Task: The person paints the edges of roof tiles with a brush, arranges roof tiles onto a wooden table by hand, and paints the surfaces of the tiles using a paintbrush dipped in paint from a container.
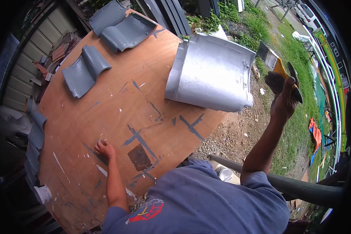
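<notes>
In the head view, a red-and-yellow emblem [146, 213] is showing on the chest of the person's dark blue cloth shirt [218, 199]; the pale lettering along it is running too small and slanted to be read with confidence, though one word is seeming to say "Roof".

The right hand [285, 97] is closing firmly around a yellow-and-black handled tool with a flat, greyish blade [280, 69], holding it raised beyond the edge of the worktop, over gravel and grass. The left hand [105, 149] is resting on the worktop with its fingers curled; whether it is pinching anything I cannot tell.

The worktop [66, 136] is showing smooth, reddish-brown wood, with dark grey paint strokes, white scuffs and a dark square patch [139, 157] marking it. A broad silver-grey curved roof tile [214, 74] is lying at its right-hand edge, near the raised tool but apart from it, its glossy face catching the light and its lower right edge rolling into a rounded lip. Toward the far left, a dark grey wavy tile [85, 72] is lying alone, while two more dark grey wavy tiles [128, 31] are sitting together farther off. A white tub [43, 194] is standing at the left edge.
</notes>
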Demonstrator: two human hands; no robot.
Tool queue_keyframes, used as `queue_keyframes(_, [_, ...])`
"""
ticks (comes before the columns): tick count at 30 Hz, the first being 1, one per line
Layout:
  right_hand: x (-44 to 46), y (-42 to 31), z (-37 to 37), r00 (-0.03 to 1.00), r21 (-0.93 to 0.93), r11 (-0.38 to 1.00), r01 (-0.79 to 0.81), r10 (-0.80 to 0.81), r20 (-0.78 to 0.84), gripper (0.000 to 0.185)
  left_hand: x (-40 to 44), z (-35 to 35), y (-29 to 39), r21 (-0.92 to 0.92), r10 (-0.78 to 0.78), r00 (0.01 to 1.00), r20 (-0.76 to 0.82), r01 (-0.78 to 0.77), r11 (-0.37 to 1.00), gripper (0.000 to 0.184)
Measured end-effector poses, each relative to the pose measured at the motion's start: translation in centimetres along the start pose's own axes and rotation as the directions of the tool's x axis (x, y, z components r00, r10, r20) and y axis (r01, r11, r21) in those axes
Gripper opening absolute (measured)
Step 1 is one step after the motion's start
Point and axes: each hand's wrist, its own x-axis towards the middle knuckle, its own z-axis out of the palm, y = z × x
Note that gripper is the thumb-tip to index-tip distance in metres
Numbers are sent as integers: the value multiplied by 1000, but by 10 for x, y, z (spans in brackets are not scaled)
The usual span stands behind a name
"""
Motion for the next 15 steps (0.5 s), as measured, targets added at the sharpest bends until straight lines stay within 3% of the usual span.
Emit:
queue_keyframes(1, [14, 18, -18, 994, 97, 990, -103, 106, -20, 56, -8, 0, 9, -74, -93, 994, 60, 97, 993, 37])
queue_keyframes(2, [28, 40, -35, 988, 157, 976, -150, 143, 57, 52, -23, 6, 27, -223, -81, 991, 107, 104, 969, 35])
queue_keyframes(4, [48, 90, -54, 978, 114, 972, -206, 201, 51, 47, -63, 7, 85, -614, -47, 962, 269, 209, 761, 34])
queue_keyframes(7, [68, 155, -68, 943, 80, 941, -327, 321, 86, 40, -115, -30, 196, -766, 252, 824, 507, 297, 570, 33])
queue_keyframes(8, [75, 168, -65, 953, -45, 956, -291, 294, 80, 39, -127, -37, 226, -799, 381, 755, 534, 304, 518, 38])
queue_keyframes(9, [84, 185, -61, 962, -165, 955, -246, 262, 82, 38, -137, -54, 260, -766, 379, 680, 628, 454, 455, 43])
queue_keyframes(11, [113, 236, -67, 959, -69, 973, -220, 229, 165, 37, -154, -71, 312, -622, 385, 498, 777, 701, 349, 64])
queue_keyframes(12, [122, 245, -59, 966, -255, 956, -148, 195, 171, 38, -159, -71, 333, -558, 351, 448, 822, 759, 335, 72])
queue_keyframes(13, [128, 254, -47, 968, -421, 905, -59, 155, 198, 39, -160, -79, 356, -533, 319, 441, 839, 786, 314, 81])
queue_keyframes(14, [133, 257, -36, 969, -448, 893, -34, 139, 203, 40, -161, -80, 373, -537, 313, 453, 835, 796, 280, 87])
queue_keyframes(15, [139, 263, -29, 970, -467, 884, -6, 119, 214, 41, -166, -64, 385, -636, 297, 568, 768, 729, 252, 79])
